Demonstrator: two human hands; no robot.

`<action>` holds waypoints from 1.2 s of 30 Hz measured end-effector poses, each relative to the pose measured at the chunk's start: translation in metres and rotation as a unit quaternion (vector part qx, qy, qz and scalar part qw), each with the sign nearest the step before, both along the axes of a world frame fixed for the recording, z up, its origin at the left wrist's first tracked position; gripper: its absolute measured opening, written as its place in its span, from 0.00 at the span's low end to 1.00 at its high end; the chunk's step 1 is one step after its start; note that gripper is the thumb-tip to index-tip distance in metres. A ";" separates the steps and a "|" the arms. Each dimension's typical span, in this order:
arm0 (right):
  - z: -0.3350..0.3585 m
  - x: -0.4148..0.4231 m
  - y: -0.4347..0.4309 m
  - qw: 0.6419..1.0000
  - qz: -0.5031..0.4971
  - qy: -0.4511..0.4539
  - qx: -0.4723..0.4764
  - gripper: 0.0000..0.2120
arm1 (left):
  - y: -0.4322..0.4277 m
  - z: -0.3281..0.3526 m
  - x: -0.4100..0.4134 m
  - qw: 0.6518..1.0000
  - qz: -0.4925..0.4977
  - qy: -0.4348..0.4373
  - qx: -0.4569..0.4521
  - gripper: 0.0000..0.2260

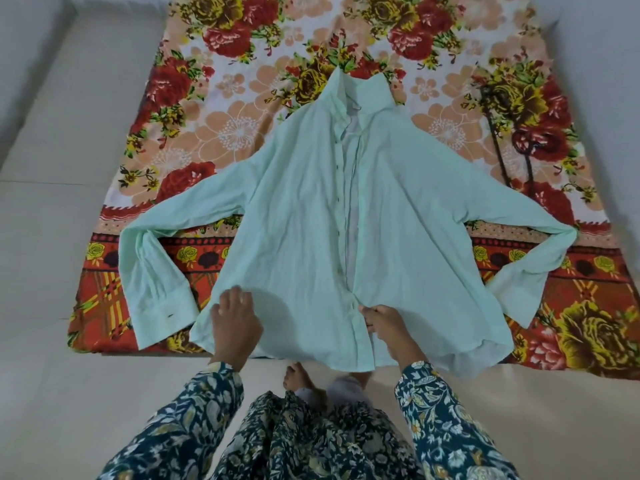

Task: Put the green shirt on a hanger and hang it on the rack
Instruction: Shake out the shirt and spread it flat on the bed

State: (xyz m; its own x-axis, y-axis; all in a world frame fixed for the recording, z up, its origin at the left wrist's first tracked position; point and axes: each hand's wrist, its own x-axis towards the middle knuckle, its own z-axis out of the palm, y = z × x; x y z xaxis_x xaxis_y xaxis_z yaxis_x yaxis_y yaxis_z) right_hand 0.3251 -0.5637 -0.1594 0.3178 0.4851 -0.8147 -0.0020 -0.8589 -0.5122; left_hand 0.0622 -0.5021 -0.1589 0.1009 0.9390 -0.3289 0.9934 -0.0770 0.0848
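1. Floor [52, 237]: pale and smooth. It surrounds the work area on the left, right and near sides.

2. Floral sheet [242, 98]: spread flat on the floor. It has red and yellow flowers on a peach ground, with an orange-red border along the near edge.

3. Green shirt [304, 220]: lies front-up on the floral sheet.
   - The collar [363, 95] points away from you and the hem is nearest you.
   - The hem runs past the near edge of the sheet onto the floor.
   - Both sleeves are spread outward and bent at the elbow, so the cuffs turn back toward you.
   - The left cuff [162, 306] lies flat on the sheet border, just beside the shirt body.
   - The front placket [343, 209] runs down the middle. It is parted along most of its length and shows the paler inside of the shirt.

4. Your clothing: dark patterned sleeves and a matching garment fill the bottom of the view. One foot [298, 375] shows just past the hem.

5. Your left hand [235, 327]: rests palm-down on the lower left front panel, near the hem. The fingers are spread and lightly bent on the cloth and hold nothing.

6. Your right hand [384, 327]: fingers are curled, pinching the placket edge low on the shirt where the two front panels meet.
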 end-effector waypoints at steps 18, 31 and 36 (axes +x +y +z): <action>0.003 0.063 0.131 0.986 0.052 -0.024 -0.157 0.05 | 0.142 0.015 0.125 0.966 0.017 -0.192 -0.169 0.11; 0.050 0.136 0.357 0.994 -0.045 0.040 0.093 0.11 | 0.383 0.039 0.168 0.942 0.102 -0.318 -0.035 0.11; 0.029 0.144 0.433 0.995 -0.027 0.037 0.090 0.11 | 0.454 0.018 0.175 0.941 0.162 -0.291 -0.060 0.13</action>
State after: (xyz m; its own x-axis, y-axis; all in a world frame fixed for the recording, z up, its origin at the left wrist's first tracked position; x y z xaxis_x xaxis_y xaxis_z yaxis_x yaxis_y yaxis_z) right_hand 0.4691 -0.1303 -0.1300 0.2893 0.6086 -0.7389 -0.0898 -0.7512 -0.6539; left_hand 0.2367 -0.0480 -0.1410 0.0111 0.9106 -0.4132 0.7456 0.2678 0.6102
